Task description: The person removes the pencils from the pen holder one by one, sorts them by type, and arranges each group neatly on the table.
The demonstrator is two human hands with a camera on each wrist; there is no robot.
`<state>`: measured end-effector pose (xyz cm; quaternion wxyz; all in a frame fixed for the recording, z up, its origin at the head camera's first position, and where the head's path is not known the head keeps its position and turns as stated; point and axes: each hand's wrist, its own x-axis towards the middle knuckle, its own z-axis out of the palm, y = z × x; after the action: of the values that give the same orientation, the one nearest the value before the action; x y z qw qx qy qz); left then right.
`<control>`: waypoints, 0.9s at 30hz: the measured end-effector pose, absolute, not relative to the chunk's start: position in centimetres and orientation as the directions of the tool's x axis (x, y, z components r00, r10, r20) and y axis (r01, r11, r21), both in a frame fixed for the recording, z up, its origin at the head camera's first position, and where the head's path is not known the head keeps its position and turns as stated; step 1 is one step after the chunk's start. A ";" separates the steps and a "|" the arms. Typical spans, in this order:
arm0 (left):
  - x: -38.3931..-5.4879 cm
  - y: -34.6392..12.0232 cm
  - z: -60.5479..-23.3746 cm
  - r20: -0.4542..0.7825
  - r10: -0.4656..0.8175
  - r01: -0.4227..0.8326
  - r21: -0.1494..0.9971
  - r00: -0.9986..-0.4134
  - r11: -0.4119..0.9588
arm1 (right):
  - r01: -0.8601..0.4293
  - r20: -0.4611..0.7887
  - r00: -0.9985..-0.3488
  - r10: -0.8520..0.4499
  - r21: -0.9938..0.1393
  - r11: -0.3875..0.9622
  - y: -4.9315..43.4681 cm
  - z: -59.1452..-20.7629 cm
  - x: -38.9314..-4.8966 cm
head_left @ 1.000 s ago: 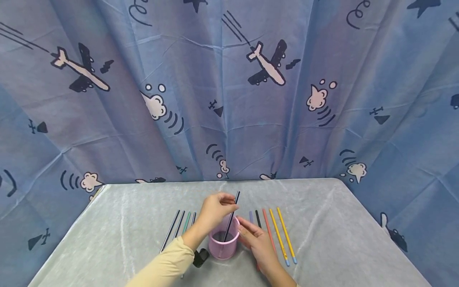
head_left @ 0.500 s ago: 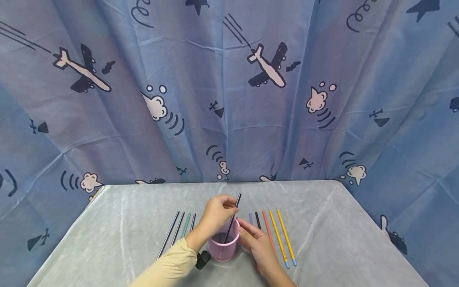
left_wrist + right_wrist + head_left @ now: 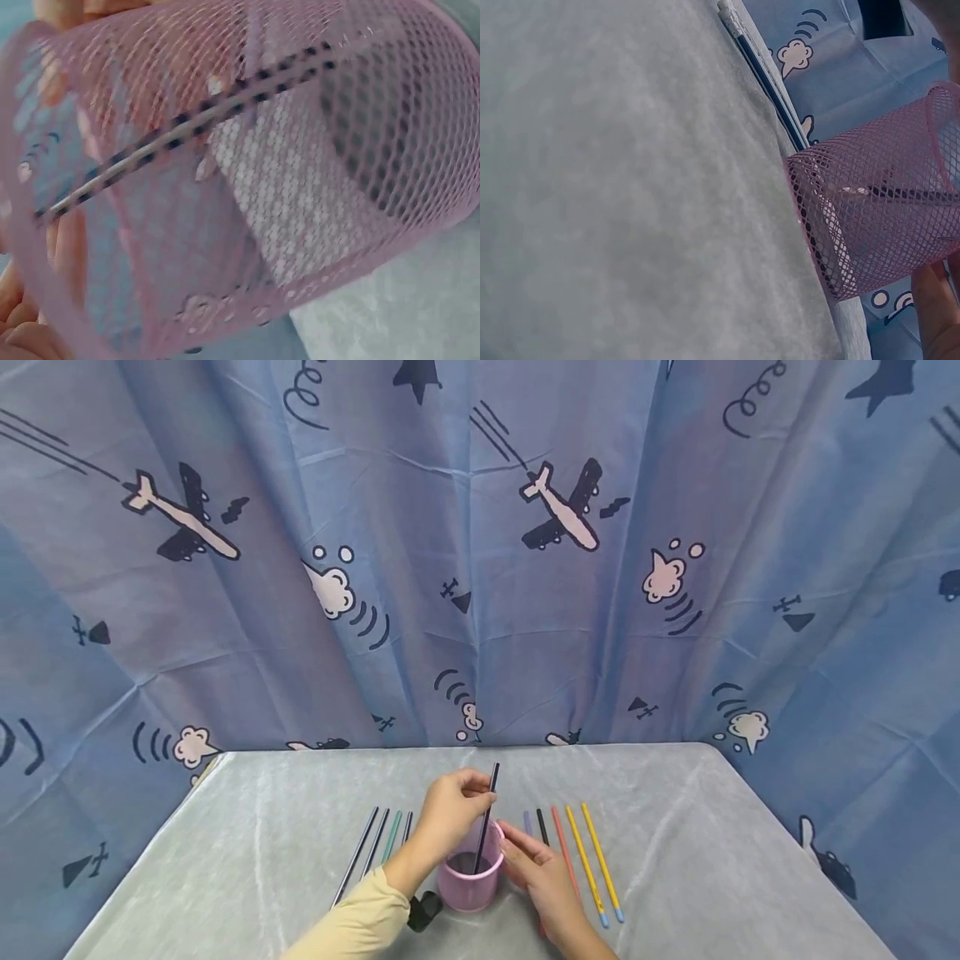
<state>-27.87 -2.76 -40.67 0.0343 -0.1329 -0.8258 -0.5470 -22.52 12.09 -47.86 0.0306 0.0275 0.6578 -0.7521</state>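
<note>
A pink mesh pencil cup [image 3: 468, 893] stands on the table at the front middle. My left hand [image 3: 450, 807] reaches over it and pinches a dark striped pencil [image 3: 486, 818] near its upper end. The pencil slants down into the cup, and through the mesh in the left wrist view the striped pencil [image 3: 180, 131] runs towards the cup's base. My right hand [image 3: 546, 885] holds the cup's right side, fingers along the wall and up to the rim. In the right wrist view, fingers [image 3: 934, 304] show below the tilted-looking mesh cup [image 3: 877, 214].
Left of the cup lie dark pencils [image 3: 356, 857] and a green pencil [image 3: 392, 835], partly behind the left forearm. On the right are yellow pencils [image 3: 602, 864], a red one [image 3: 564, 843], a black one [image 3: 542, 827] and a purple one [image 3: 527, 822]. A patterned blue curtain [image 3: 480, 568] hangs behind the table.
The pencil in my left hand has become slightly more upright inside the cup. My right hand keeps its hold on the cup. The head view has tilted up slightly.
</note>
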 end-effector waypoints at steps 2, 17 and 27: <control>-27.9 -2.9 -40.3 0.214 0.175 0.264 0.896 -0.961 0.358 | 0.071 -0.068 -0.997 -0.024 -0.988 -0.139 12.2 -47.9 -22.5; -27.6 -4.7 -38.0 0.241 0.091 0.256 0.940 -0.966 0.225 | 0.056 -0.049 -0.998 -0.047 -0.986 -0.159 11.9 -48.0 -22.5; -27.1 -6.3 -35.5 0.294 0.003 0.292 0.945 -0.956 0.148 | 0.040 -0.038 -0.999 -0.017 -0.987 -0.153 12.4 -48.2 -22.4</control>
<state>-27.06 -6.30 -35.49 0.1118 -0.0983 -0.7492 -0.6454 -22.42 12.38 -48.18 0.0188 0.0087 0.6504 -0.7593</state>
